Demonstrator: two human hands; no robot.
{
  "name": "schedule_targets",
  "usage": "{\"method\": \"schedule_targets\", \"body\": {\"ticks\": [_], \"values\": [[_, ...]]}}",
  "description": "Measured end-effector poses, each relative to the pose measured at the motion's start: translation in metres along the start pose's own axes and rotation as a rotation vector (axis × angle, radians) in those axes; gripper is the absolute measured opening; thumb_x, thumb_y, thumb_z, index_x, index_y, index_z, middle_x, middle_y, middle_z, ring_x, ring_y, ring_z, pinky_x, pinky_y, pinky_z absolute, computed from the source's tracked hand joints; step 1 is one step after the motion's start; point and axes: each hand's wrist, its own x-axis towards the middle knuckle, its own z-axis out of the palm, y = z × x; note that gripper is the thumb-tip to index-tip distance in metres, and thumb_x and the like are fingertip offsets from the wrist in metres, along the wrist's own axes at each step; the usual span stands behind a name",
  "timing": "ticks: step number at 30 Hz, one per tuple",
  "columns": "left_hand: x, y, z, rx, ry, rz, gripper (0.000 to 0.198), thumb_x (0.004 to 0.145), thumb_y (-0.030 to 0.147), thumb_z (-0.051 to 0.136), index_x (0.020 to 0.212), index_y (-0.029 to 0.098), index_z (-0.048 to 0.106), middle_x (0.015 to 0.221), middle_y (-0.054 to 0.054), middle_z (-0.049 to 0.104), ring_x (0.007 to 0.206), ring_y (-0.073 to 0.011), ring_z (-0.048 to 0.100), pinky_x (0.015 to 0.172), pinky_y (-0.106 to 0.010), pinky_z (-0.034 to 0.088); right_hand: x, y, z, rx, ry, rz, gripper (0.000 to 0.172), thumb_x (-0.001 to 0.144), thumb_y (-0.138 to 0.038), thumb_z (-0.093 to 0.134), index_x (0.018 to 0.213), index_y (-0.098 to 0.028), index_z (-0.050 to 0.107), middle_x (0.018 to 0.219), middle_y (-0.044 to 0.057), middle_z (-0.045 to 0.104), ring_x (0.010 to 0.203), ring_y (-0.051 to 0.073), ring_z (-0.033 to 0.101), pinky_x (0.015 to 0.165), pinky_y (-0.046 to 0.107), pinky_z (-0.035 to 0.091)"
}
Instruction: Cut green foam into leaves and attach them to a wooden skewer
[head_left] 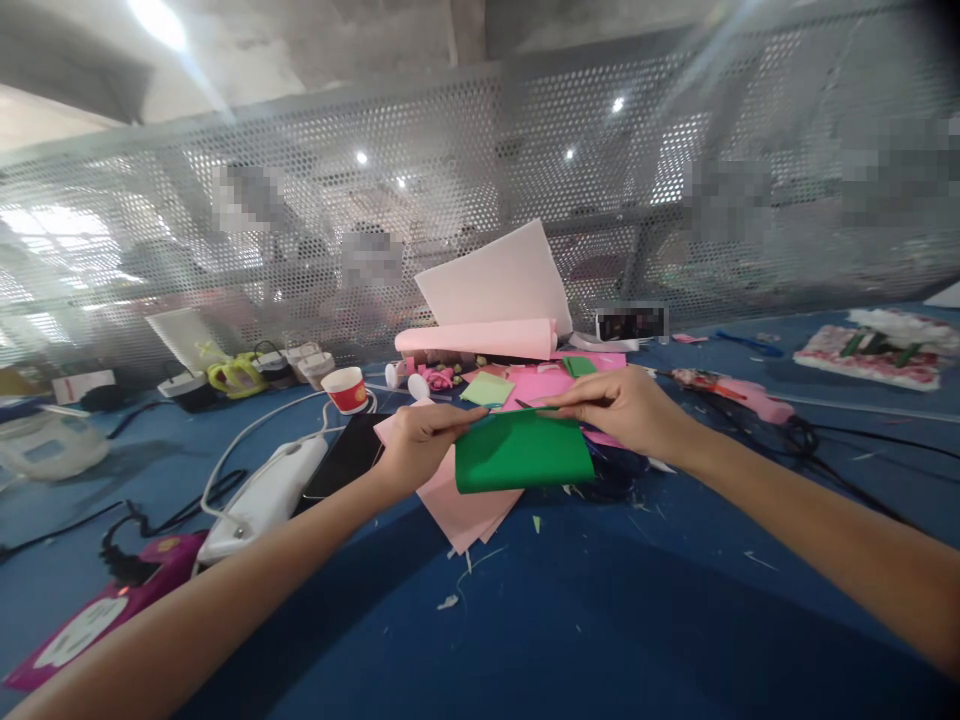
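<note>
A folded green sheet (523, 455) hangs above the blue table (585, 610). My left hand (420, 440) pinches its upper left corner, fingers closed on it. My right hand (626, 408) grips the top edge on the right, also closed on the sheet. Under the green sheet lie pale pink sheets (465, 505). Small paper scraps (537, 523) are scattered on the cloth below.
Behind the hands are a pink roll (480, 338), a white sheet (499, 280), a light green square (487, 389) and bright pink paper (541, 384). A red paper cup (346, 389), a white glue gun (262, 495) with cables and a black pad (346, 455) lie left. A perforated metal screen (480, 170) closes the back.
</note>
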Motion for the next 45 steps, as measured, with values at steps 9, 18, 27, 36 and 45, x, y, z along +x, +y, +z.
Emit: {"method": "schedule_targets", "body": {"ticks": [9,18,27,36,45], "values": [[0.004,0.006,-0.002,-0.019,-0.05,0.011,0.023,0.083,0.016,0.059,0.1,0.021,0.074,0.081,-0.005,0.075,0.068,-0.0132,0.066,0.057,-0.023,0.054,0.0,0.001,-0.001,0.14,0.039,0.013,0.017,0.072,-0.019,0.068,0.084,-0.028,0.077,0.085,0.001,0.076,0.081,0.021,0.072,0.078,0.035,0.061],[0.004,0.005,-0.003,0.018,-0.068,0.022,0.025,0.083,0.015,0.057,0.102,0.018,0.073,0.08,-0.006,0.075,0.066,-0.0135,0.066,0.055,-0.023,0.054,0.0,-0.001,-0.002,0.066,0.03,0.029,0.015,0.074,-0.022,0.067,0.085,-0.026,0.078,0.085,0.004,0.076,0.08,0.023,0.072,0.074,0.035,0.061],[0.004,0.005,-0.003,0.009,-0.088,0.075,0.025,0.083,0.013,0.058,0.102,0.019,0.073,0.089,-0.007,0.075,0.073,-0.0157,0.069,0.062,-0.025,0.057,0.0,-0.001,-0.001,0.032,0.028,-0.024,0.016,0.077,-0.022,0.065,0.088,-0.022,0.077,0.087,0.005,0.076,0.079,0.022,0.072,0.07,0.033,0.061],[0.003,0.001,-0.002,-0.042,-0.089,0.017,0.025,0.084,0.016,0.059,0.104,0.021,0.072,0.08,-0.004,0.075,0.065,-0.014,0.065,0.054,-0.024,0.053,-0.003,0.004,-0.003,-0.011,0.064,-0.166,0.02,0.08,-0.018,0.062,0.091,-0.024,0.076,0.085,0.003,0.076,0.074,0.018,0.072,0.064,0.027,0.059],[0.002,0.001,0.0,-0.002,-0.027,-0.107,0.031,0.081,0.02,0.062,0.111,0.018,0.069,0.075,-0.003,0.073,0.061,-0.011,0.064,0.058,-0.022,0.055,-0.007,0.008,-0.002,-0.07,0.111,-0.175,0.032,0.083,-0.026,0.06,0.112,-0.015,0.069,0.073,0.004,0.075,0.053,0.013,0.063,0.048,0.024,0.049]]}}
